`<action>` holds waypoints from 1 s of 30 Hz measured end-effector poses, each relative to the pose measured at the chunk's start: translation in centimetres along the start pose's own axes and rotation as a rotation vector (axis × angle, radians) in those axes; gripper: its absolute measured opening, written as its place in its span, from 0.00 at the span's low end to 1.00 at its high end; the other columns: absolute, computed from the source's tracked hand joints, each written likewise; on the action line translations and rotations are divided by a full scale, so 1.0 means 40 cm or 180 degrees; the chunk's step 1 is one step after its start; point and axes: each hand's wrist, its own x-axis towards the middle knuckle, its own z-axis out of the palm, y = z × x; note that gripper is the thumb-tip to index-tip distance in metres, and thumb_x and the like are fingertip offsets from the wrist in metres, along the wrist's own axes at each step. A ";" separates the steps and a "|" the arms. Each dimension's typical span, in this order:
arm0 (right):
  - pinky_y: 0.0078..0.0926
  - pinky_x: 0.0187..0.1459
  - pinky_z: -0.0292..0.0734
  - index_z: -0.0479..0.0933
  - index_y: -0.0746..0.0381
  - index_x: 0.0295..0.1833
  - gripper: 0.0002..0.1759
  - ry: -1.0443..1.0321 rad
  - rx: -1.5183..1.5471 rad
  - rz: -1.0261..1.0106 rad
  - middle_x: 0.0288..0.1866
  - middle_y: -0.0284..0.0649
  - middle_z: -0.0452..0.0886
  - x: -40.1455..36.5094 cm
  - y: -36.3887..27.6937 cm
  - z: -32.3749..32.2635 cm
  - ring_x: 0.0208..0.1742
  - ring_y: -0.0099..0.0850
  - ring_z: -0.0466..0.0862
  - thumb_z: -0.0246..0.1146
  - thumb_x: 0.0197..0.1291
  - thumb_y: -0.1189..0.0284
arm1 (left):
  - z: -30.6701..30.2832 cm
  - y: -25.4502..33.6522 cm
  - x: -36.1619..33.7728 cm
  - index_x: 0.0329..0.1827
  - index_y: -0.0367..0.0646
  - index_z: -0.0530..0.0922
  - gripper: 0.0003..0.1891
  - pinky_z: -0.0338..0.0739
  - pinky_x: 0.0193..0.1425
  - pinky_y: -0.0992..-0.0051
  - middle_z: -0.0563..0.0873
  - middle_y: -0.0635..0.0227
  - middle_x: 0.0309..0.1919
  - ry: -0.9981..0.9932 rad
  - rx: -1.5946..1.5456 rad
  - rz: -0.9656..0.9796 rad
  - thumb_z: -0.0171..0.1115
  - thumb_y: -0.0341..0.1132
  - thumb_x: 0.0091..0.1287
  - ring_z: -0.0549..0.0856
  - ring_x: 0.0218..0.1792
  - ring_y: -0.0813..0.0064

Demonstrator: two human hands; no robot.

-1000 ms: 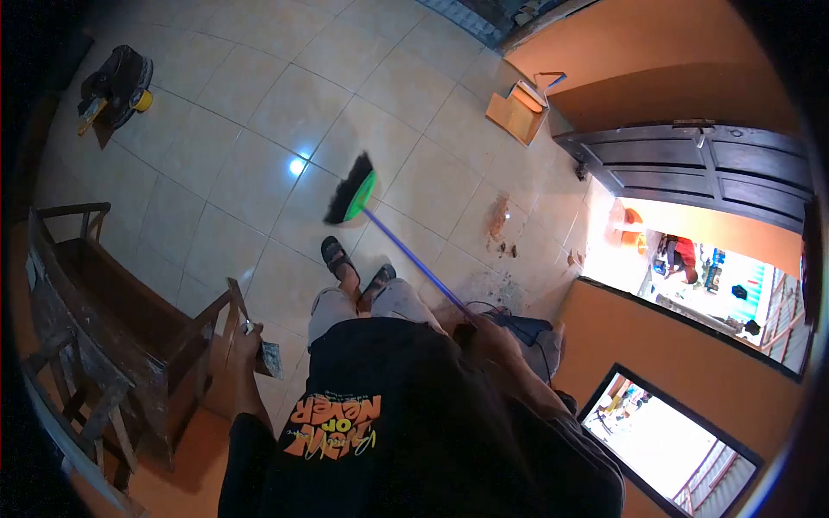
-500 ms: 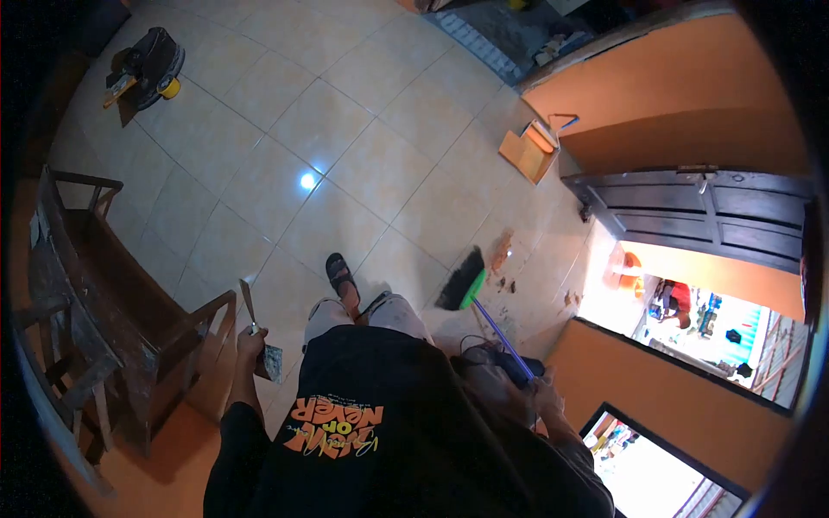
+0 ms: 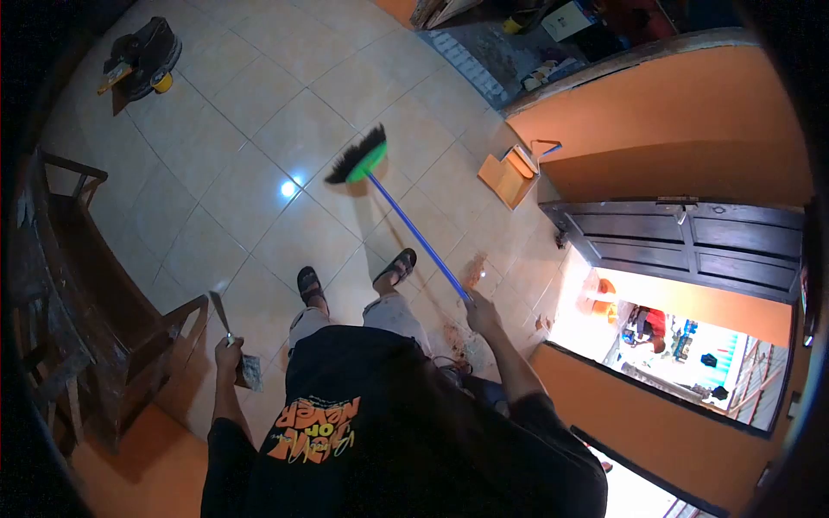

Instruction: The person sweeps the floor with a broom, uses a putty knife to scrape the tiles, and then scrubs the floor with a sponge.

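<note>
My right hand (image 3: 484, 314) is closed around the upper part of the blue handle of a broom (image 3: 414, 229). The green head with black bristles (image 3: 358, 157) is ahead of my feet, apparently raised above the tiles. In my left hand (image 3: 228, 352), closed and low at the left, are a putty knife (image 3: 219, 312) pointing forward and a wider scraper blade (image 3: 249, 372) pointing right. Reddish debris (image 3: 475, 269) lies on the floor near my right hand, with more crumbs close to my right leg.
A wooden bench (image 3: 104, 285) stands at the left. A paint tray with a roller (image 3: 511, 177) lies by the orange wall (image 3: 656, 104). The dark door (image 3: 682, 237) is open, with a person (image 3: 649, 326) outside. A black bag (image 3: 151, 56) sits at the far left.
The broom has swung forward and left, from the debris to ahead of my feet. My right arm has reached forward, and my right foot has come into view. My left hand still holds its tools.
</note>
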 end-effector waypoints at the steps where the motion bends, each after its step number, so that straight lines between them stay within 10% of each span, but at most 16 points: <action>1: 0.45 0.55 0.79 0.75 0.52 0.68 0.21 0.0127 0.0054 -0.0293 0.51 0.55 0.85 0.116 0.016 0.032 0.53 0.51 0.85 0.56 0.71 0.66 | 0.000 0.008 -0.019 0.40 0.41 0.84 0.10 0.74 0.41 0.68 0.82 0.69 0.30 0.0072 0.0045 -0.0072 0.70 0.37 0.61 0.80 0.34 0.73; 5: 0.42 0.55 0.79 0.77 0.54 0.66 0.21 0.0128 0.0182 -0.0339 0.55 0.54 0.84 0.432 0.069 0.064 0.54 0.49 0.85 0.57 0.70 0.68 | 0.016 0.006 -0.109 0.43 0.40 0.85 0.11 0.74 0.41 0.69 0.83 0.70 0.30 0.0508 0.0023 -0.0424 0.69 0.36 0.63 0.80 0.34 0.73; 11: 0.38 0.49 0.81 0.78 0.59 0.62 0.19 0.0044 0.1258 0.0029 0.40 0.51 0.85 0.475 0.639 0.149 0.43 0.40 0.85 0.55 0.69 0.67 | 0.148 0.077 -0.275 0.46 0.40 0.85 0.11 0.74 0.39 0.69 0.83 0.70 0.31 0.0795 0.0114 -0.0687 0.68 0.35 0.63 0.80 0.33 0.75; 13: 0.39 0.51 0.81 0.75 0.61 0.65 0.22 0.1346 -0.0905 -0.1994 0.47 0.50 0.83 0.324 0.845 0.126 0.42 0.41 0.85 0.57 0.67 0.72 | 0.209 0.051 -0.259 0.45 0.41 0.86 0.11 0.74 0.38 0.69 0.83 0.71 0.30 0.0578 0.0044 -0.0636 0.68 0.35 0.63 0.80 0.32 0.75; 14: 0.44 0.62 0.75 0.73 0.60 0.67 0.24 0.0138 0.0535 0.0505 0.59 0.52 0.80 0.180 0.769 0.003 0.61 0.49 0.80 0.56 0.64 0.74 | 0.245 0.073 -0.268 0.45 0.41 0.85 0.11 0.73 0.36 0.69 0.82 0.71 0.29 0.0567 0.0095 -0.0582 0.68 0.36 0.63 0.80 0.31 0.75; 15: 0.42 0.62 0.75 0.72 0.59 0.68 0.24 -0.0241 0.1147 0.0930 0.60 0.50 0.81 0.132 0.932 0.040 0.61 0.46 0.80 0.55 0.66 0.72 | 0.291 0.101 -0.269 0.44 0.41 0.85 0.11 0.73 0.35 0.69 0.82 0.71 0.28 0.0551 0.0145 -0.0530 0.68 0.36 0.63 0.79 0.30 0.76; 24: 0.46 0.60 0.77 0.75 0.48 0.69 0.22 -0.0166 -0.0012 0.1590 0.60 0.54 0.82 -0.349 0.888 -0.438 0.61 0.53 0.81 0.52 0.73 0.63 | 0.510 0.564 -0.266 0.40 0.42 0.83 0.13 0.71 0.32 0.70 0.79 0.71 0.23 0.0101 0.1256 0.0135 0.69 0.44 0.64 0.78 0.26 0.76; 30: 0.47 0.61 0.76 0.73 0.46 0.70 0.23 -0.0441 0.0854 0.1928 0.60 0.51 0.82 -0.281 0.714 -0.364 0.61 0.51 0.81 0.53 0.72 0.64 | 0.586 0.687 -0.130 0.38 0.43 0.83 0.13 0.76 0.35 0.67 0.83 0.68 0.24 -0.0033 0.1651 0.0623 0.71 0.44 0.62 0.82 0.28 0.73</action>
